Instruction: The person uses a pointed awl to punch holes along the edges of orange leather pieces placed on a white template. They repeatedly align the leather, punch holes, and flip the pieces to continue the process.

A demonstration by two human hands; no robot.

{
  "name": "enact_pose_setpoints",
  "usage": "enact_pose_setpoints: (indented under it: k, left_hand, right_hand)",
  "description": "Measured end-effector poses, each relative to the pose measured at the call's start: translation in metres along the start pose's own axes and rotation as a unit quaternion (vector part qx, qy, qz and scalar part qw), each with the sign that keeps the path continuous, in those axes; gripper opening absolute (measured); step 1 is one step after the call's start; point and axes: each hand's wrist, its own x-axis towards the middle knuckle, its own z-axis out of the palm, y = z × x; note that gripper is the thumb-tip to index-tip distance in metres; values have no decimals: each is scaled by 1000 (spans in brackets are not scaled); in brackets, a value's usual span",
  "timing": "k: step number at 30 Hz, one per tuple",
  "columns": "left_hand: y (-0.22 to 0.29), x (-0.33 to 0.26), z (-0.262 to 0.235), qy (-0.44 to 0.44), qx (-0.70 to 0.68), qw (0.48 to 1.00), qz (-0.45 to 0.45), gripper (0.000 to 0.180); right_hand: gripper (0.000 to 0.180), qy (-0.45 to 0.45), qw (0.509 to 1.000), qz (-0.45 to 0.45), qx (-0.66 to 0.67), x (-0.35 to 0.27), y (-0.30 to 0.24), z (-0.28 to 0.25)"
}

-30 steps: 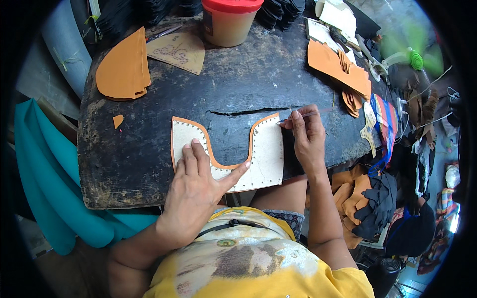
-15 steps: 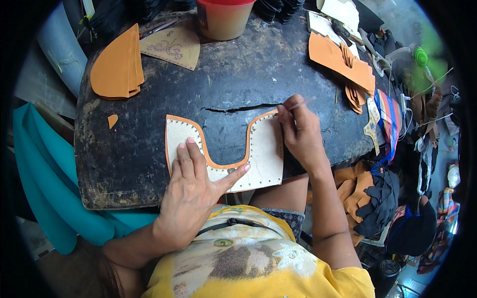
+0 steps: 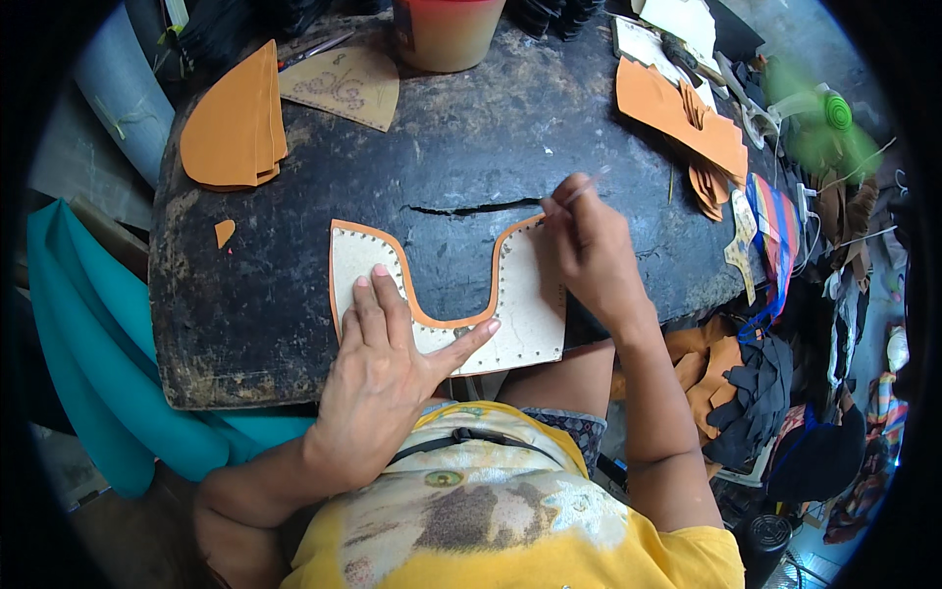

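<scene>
The U-shaped leather piece [image 3: 530,304] is seen as cream-white on its face, edged along the inner curve with an orange band and dotted with a row of small dark holes near its borders. The table [image 3: 294,294] is coloured a worn black, mottled with grey and rusty brown patches (most heavily along its front rim). The stacked leather cut-outs [image 3: 234,123] at the far left are shown in plain orange, as are those at the far right [image 3: 677,108]. A tan card [image 3: 345,86] is marked with a faint curling pattern. The cup [image 3: 447,29] is coloured beige with a red band. Teal cloth [image 3: 88,334] is draped at the left, and the shirt [image 3: 589,530] is yellow with a pale, brownish print.
</scene>
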Motion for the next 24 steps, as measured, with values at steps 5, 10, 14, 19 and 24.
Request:
enact_pose_setpoints:
  k: [5, 10, 14, 19, 24]
  left_hand:
    - [0, 0, 0, 8, 8, 1000, 1, 68]
    - [0, -1, 1, 14, -7, 1000, 0, 68]
    - [0, 0, 1, 14, 1, 1000, -2, 68]
    - [0, 0, 2, 11, -1, 1000, -3, 68]
    - [0, 0, 4, 21, 6, 1000, -3, 66]
  right_hand:
    - [11, -5, 999, 42, 14, 6, -1, -1]
    - [12, -8, 978, 183, 96, 5, -5, -3]
    - [11, -35, 999, 8, 9, 4, -7, 0]
    - [11, -27, 978, 173, 110, 6, -4, -2]
    - [10, -28, 988, 126, 84, 5, -7, 3]
